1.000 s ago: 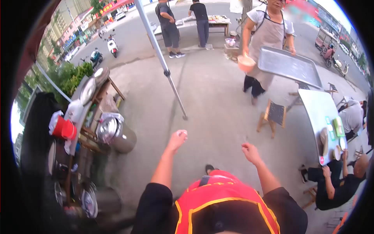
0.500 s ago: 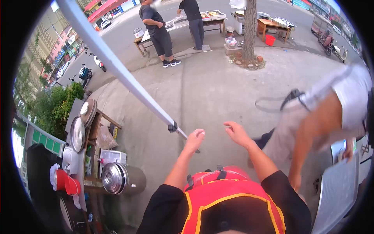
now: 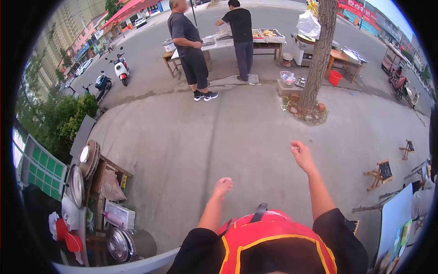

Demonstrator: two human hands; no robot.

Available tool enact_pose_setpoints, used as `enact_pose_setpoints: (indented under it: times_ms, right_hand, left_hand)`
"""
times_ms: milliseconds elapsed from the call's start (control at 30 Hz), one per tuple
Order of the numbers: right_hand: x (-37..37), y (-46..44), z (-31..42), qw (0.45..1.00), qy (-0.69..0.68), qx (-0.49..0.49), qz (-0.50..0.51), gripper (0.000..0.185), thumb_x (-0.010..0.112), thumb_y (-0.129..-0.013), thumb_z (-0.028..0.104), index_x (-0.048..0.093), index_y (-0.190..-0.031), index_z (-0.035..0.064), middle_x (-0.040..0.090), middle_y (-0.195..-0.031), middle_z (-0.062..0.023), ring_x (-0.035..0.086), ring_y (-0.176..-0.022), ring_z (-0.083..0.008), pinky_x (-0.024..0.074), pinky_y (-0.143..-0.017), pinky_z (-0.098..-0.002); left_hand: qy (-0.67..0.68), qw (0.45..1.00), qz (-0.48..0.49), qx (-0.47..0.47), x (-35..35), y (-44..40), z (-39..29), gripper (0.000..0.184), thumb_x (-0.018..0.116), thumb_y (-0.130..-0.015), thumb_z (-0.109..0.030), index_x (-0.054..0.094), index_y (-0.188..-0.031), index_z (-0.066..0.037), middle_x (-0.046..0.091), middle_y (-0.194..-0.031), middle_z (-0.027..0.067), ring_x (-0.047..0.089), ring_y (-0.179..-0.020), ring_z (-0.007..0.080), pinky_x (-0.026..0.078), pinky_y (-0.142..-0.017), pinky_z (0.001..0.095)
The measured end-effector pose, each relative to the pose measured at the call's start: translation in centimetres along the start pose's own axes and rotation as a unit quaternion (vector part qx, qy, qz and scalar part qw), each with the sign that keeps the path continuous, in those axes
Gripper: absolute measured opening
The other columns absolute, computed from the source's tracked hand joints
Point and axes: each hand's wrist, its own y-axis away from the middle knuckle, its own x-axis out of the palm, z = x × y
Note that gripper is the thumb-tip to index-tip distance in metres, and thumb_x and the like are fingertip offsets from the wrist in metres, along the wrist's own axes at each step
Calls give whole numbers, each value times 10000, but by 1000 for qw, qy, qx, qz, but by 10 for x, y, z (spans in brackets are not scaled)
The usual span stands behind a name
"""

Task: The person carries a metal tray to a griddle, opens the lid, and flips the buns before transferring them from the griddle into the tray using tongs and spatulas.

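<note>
My left hand [image 3: 223, 187] is held out in front of the red apron [image 3: 273, 227] with yellow trim, its fingers curled in and nothing visible in them. Farther forward and to the right, my right hand [image 3: 303, 156] hangs in the air over the pavement, fingers loosely bent and holding nothing. Neither hand touches anything. Bare concrete lies beneath both.
A tree [image 3: 319, 59] stands ahead right, near a red bucket [image 3: 335, 77]. Two people stand at a food table [image 3: 222, 44]. Folding stools [image 3: 380, 175] and a light table [image 3: 393, 214] are right. A large metal pot [image 3: 141, 244] sits lower left.
The person bending at the right has gone from that spot. The pale pole no longer crosses the upper view. My right hand has moved forward and right; my hands are farther apart.
</note>
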Motion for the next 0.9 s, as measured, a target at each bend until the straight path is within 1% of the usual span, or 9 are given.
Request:
enact_pose_setpoints:
  times_ms: [67,200,267,367,500,567,667,733,900]
  right_hand:
    - [-1,-54,3,999,22,2,46,281,537,-831,149,560,-1067,-1,626,-922,-107,595,-796,-180,462,-733,-292]
    - [14,-172,-28,997,27,5,75,279,541,-827,149,563,-1070,13,628,-927,-115,601,-779,-189,466,-719,-299]
    - [21,-233,-56,997,30,5,71,277,544,-825,148,565,-1067,17,627,-934,-121,604,-781,-192,470,-717,-305]
    - [29,-308,-107,997,53,25,59,273,549,-818,144,567,-1059,16,623,-955,-134,609,-798,-207,476,-722,-316]
    - [20,-414,-169,989,121,79,34,276,565,-798,137,570,-1045,12,614,-984,-147,612,-831,-242,481,-744,-334]
    - [4,-455,-190,980,154,119,34,280,573,-787,132,574,-1038,9,611,-994,-152,610,-851,-260,479,-760,-343]
    - [-2,-512,-228,977,150,148,20,282,579,-774,126,581,-1028,3,612,-995,-158,603,-878,-281,471,-780,-350]
    - [-11,-549,-254,974,156,166,1,277,579,-769,120,586,-1017,-3,617,-985,-161,598,-896,-292,466,-788,-351]
    - [-2,-692,-305,946,198,254,43,278,589,-760,154,599,-989,-2,630,-953,-164,598,-906,-285,461,-791,-354]
  left_hand:
    - [105,987,-69,-101,-19,-20,-28,287,537,-850,-254,560,-1025,-27,600,-838,48,564,-703,112,461,-594,247]
    - [139,964,-197,-110,-59,-59,-19,260,535,-851,-258,544,-992,-40,589,-797,46,563,-683,129,461,-577,263]
    - [157,934,-213,-238,-82,-114,18,208,526,-856,-242,544,-917,-44,574,-763,43,555,-665,146,458,-557,274]
    - [149,913,-220,-311,-109,-203,48,175,522,-860,-227,548,-836,-56,554,-702,36,531,-605,154,433,-506,281]
    - [198,955,-159,-154,-127,-392,48,189,522,-859,-229,566,-811,-51,536,-653,27,501,-561,136,405,-481,281]
    - [-25,980,-133,-143,-95,-471,-60,214,521,-854,-240,582,-849,-36,552,-670,31,515,-585,135,417,-508,280]
    - [-130,980,-95,-114,-37,-554,-250,267,520,-846,-258,606,-905,-12,575,-695,38,537,-622,135,434,-549,279]
    - [-161,985,-47,-27,-21,-629,-285,319,519,-830,-275,609,-978,-8,614,-772,64,570,-691,146,457,-630,289]
    - [-147,986,-83,4,-5,-787,-304,352,521,-812,-299,611,-986,-7,626,-805,95,583,-710,167,463,-659,309]
